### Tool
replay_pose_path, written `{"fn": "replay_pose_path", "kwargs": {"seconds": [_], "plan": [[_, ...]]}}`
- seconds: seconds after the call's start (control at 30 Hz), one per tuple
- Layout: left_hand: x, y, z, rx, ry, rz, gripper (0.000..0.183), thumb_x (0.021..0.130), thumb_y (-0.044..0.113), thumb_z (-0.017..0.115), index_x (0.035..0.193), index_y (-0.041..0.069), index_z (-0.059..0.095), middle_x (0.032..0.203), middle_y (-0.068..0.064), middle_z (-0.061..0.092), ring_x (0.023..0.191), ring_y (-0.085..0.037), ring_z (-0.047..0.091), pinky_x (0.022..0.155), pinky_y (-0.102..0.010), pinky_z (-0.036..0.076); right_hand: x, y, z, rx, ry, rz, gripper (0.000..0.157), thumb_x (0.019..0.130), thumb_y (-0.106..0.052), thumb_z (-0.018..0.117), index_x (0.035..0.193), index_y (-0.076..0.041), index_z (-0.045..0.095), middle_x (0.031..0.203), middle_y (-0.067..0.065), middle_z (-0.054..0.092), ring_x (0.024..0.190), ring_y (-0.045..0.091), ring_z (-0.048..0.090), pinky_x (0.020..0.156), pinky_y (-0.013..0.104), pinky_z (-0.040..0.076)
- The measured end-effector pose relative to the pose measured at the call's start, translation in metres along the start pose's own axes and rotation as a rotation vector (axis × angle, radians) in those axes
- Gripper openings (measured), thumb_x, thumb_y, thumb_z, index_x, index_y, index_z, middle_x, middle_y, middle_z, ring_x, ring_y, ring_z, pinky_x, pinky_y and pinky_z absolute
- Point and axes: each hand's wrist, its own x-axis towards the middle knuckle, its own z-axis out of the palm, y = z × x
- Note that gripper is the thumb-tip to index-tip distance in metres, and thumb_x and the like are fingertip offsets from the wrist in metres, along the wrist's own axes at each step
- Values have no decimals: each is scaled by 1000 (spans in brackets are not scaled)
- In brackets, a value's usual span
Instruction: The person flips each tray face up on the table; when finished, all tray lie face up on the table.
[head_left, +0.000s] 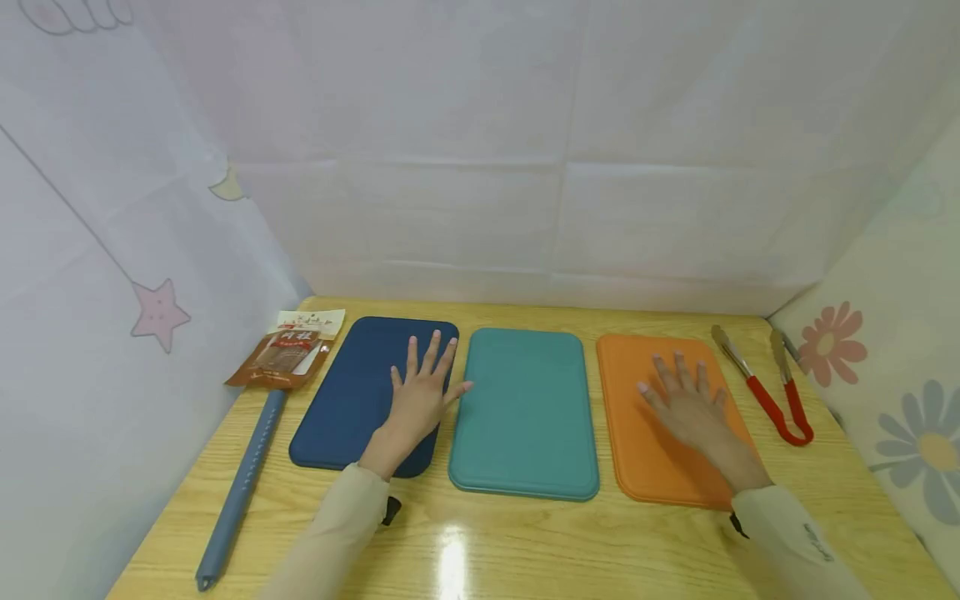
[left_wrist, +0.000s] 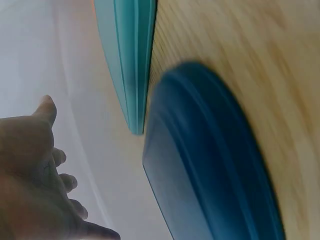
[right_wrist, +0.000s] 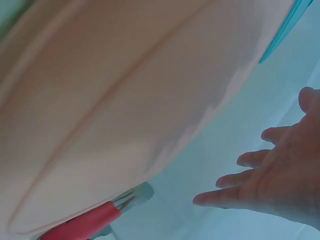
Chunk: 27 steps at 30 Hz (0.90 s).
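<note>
Three flat rectangular boards with rounded corners lie in a row on the wooden table. My left hand (head_left: 421, 394), fingers spread, is over the right side of the dark blue board (head_left: 337, 408), its thumb reaching the edge of the teal board (head_left: 525, 417). Over the orange board (head_left: 637, 450) my right hand (head_left: 690, 408) is spread palm down and casts a shadow on it. Both wrist views show a gap between the hand and the board: the left hand (left_wrist: 30, 175) beside the blue board (left_wrist: 200, 150), the right hand (right_wrist: 280, 170) away from the orange board's surface. Neither hand holds anything.
Red-handled tongs (head_left: 780, 417) lie right of the orange board. At the left, a brown food packet (head_left: 281, 354) sits at the far end of a long blue-grey bar (head_left: 242, 492). White printed cloth (head_left: 480, 217) stands around the back and sides of the table (head_left: 495, 542).
</note>
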Motion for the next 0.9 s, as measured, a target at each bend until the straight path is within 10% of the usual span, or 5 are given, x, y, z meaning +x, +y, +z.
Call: {"fn": "replay_pose_path", "kwargs": {"seconds": [0.47,0.9], "plan": [[8,66,28,-38,13,200,73,94,52,50,154,17,27,160,-11,13,145,-40,5,106,-64,27,-8,31,-2,-21,-26,35,74,101,-58,26,156,-19,-3,157,26,-11,134,59,-14,92,82,-6],[12,123,34,-18,-107,216,73,96,58,40,156,23,18,161,-6,7,146,-35,0,110,-57,26,-11,38,-1,17,-32,48,75,101,-58,26,156,-17,-2,156,28,-10,133,59,-18,91,82,-6]]}}
